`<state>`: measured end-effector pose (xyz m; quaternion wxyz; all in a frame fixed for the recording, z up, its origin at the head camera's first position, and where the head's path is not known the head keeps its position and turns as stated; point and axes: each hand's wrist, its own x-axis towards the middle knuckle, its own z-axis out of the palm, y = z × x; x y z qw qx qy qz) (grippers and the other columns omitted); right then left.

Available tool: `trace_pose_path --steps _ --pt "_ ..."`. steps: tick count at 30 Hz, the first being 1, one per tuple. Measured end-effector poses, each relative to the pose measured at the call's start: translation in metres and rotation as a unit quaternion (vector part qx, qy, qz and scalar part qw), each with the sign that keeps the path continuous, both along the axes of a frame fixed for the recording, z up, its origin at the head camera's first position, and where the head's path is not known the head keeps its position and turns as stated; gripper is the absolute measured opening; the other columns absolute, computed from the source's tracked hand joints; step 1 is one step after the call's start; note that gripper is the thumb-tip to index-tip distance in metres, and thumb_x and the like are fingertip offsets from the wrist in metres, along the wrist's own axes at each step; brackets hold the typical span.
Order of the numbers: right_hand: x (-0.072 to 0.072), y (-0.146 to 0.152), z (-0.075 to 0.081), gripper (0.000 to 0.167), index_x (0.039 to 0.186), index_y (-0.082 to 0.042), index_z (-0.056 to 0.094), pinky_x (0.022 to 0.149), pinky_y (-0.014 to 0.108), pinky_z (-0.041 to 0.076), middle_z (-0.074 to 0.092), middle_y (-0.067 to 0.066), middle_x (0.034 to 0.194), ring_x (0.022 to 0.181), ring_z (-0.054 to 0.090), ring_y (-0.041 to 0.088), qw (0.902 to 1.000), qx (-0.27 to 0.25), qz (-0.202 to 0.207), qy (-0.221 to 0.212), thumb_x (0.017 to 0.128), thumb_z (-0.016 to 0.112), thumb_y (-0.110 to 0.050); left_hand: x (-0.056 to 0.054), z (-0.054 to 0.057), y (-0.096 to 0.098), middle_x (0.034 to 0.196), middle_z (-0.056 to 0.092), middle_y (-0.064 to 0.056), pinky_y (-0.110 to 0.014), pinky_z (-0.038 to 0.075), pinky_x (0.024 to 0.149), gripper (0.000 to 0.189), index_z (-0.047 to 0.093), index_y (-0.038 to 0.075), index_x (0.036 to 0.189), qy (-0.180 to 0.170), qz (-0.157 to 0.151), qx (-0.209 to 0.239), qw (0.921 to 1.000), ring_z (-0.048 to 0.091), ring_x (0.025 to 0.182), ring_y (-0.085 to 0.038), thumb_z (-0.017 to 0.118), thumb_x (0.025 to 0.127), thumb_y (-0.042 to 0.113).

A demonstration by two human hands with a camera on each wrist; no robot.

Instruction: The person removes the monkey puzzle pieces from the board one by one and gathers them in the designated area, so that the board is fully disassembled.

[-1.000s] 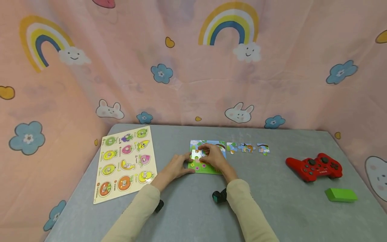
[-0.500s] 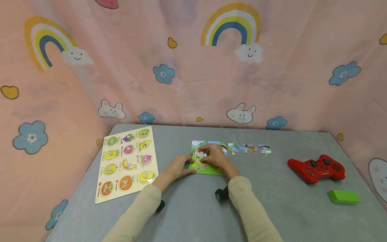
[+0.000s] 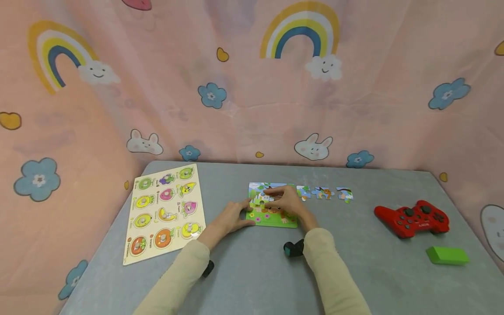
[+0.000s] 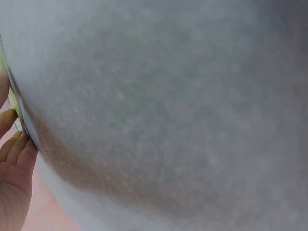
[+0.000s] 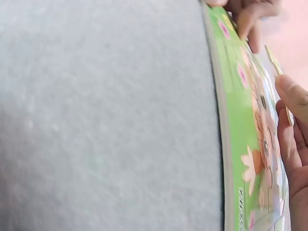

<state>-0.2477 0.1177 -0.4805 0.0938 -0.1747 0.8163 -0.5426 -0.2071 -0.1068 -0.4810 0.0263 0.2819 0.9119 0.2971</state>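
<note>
In the head view, a small jigsaw board with a green border and an animal picture lies mid-table. My left hand grips its left side, thumb at the near corner and fingers along the left edge. In the left wrist view, the left hand's fingers meet the board's edge. Over the board, my right hand pinches a puzzle piece, seen edge-on as a thin puzzle piece between thumb and fingers in the right wrist view. The piece's face is mostly hidden there.
Right of the board lie loose puzzle pieces in a row. A wooden fruit peg board lies at left. Farther right are a red game controller and a green block. A pink patterned curtain hangs behind the table.
My right hand has shifted slightly right, uncovering more of the animal picture near the board's lower right. The left hand keeps its place on the board.
</note>
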Motion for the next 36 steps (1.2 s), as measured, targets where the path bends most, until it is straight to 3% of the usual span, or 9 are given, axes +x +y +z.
trace_pose_path --steps 1,2,8,15,20,24,30,36 --pt "0.0 0.002 0.0 0.037 0.114 0.003 0.068 0.089 0.037 0.052 0.066 0.019 0.115 0.107 0.063 0.032 1.0 -0.007 0.002 -0.006 0.079 0.078 -0.005 0.0 0.0 0.0 0.136 0.053 -0.019 -0.042 0.045 0.098 0.036 0.066 0.002 0.102 -0.003 0.003 -0.003 1.0 0.056 0.117 -0.035 0.077 0.082 0.03" --pt "0.0 0.004 0.0 0.037 0.115 0.002 0.068 0.089 0.037 0.052 0.066 0.018 0.116 0.108 0.062 0.032 0.9997 -0.014 0.0 -0.018 0.079 0.078 -0.005 0.003 0.007 0.003 0.135 0.053 -0.021 -0.045 0.044 0.098 0.035 0.066 0.0 0.102 -0.016 0.012 -0.011 0.9997 0.055 0.118 -0.037 0.078 0.081 0.025" --pt "0.0 0.017 -0.001 0.04 0.116 -0.003 0.069 0.091 0.042 0.05 0.064 0.015 0.121 0.114 0.059 0.032 0.9971 -0.026 -0.019 -0.068 0.078 0.08 -0.009 0.003 0.007 0.005 0.136 0.053 -0.018 -0.044 0.044 0.099 0.035 0.066 0.002 0.103 -0.025 0.023 -0.031 0.9989 0.055 0.119 -0.035 0.079 0.08 0.025" --pt "0.003 0.037 0.0 0.043 0.12 -0.003 0.068 0.095 0.046 0.048 0.06 0.018 0.127 0.116 0.058 0.033 0.9967 -0.032 -0.013 -0.074 0.079 0.079 -0.012 0.003 0.006 0.006 0.112 0.069 -0.012 -0.043 0.041 0.102 0.067 0.051 -0.005 0.133 -0.042 0.033 -0.038 0.9979 0.057 0.117 -0.031 0.078 0.08 0.026" --pt "0.007 0.057 -0.001 0.045 0.119 -0.004 0.068 0.103 0.048 0.041 0.062 0.014 0.125 0.122 0.054 0.032 0.995 -0.045 -0.024 -0.086 0.077 0.081 -0.012 0.002 0.005 0.006 0.113 0.069 -0.012 -0.041 0.043 0.101 0.065 0.053 -0.004 0.132 -0.041 0.032 -0.034 0.9981 0.057 0.118 -0.03 0.078 0.08 0.026" --pt "0.009 0.072 -0.005 0.047 0.12 -0.003 0.067 0.102 0.044 0.042 0.064 0.012 0.124 0.122 0.054 0.03 0.9941 -0.047 -0.028 -0.094 0.076 0.081 -0.014 0.002 0.004 0.005 0.114 0.068 -0.012 -0.041 0.043 0.101 0.066 0.052 -0.004 0.133 -0.044 0.031 -0.032 0.9981 0.057 0.118 -0.03 0.079 0.08 0.026" --pt "0.01 0.09 -0.009 0.05 0.122 0.002 0.064 0.096 0.034 0.048 0.062 0.017 0.125 0.119 0.057 0.025 0.9925 -0.07 -0.02 -0.098 0.077 0.081 -0.01 0.002 0.004 0.004 0.136 0.052 -0.018 -0.041 0.041 0.103 0.041 0.066 0.002 0.109 -0.029 0.03 -0.029 0.9987 0.052 0.123 -0.034 0.08 0.079 0.026" --pt "0.012 0.106 -0.01 0.05 0.123 0.003 0.063 0.094 0.032 0.049 0.06 0.019 0.126 0.116 0.058 0.022 0.9942 -0.061 -0.017 -0.087 0.078 0.08 -0.011 0.003 0.004 0.004 0.137 0.052 -0.019 -0.042 0.042 0.102 0.039 0.067 0.001 0.107 -0.028 0.03 -0.019 0.999 0.052 0.123 -0.035 0.08 0.078 0.024"
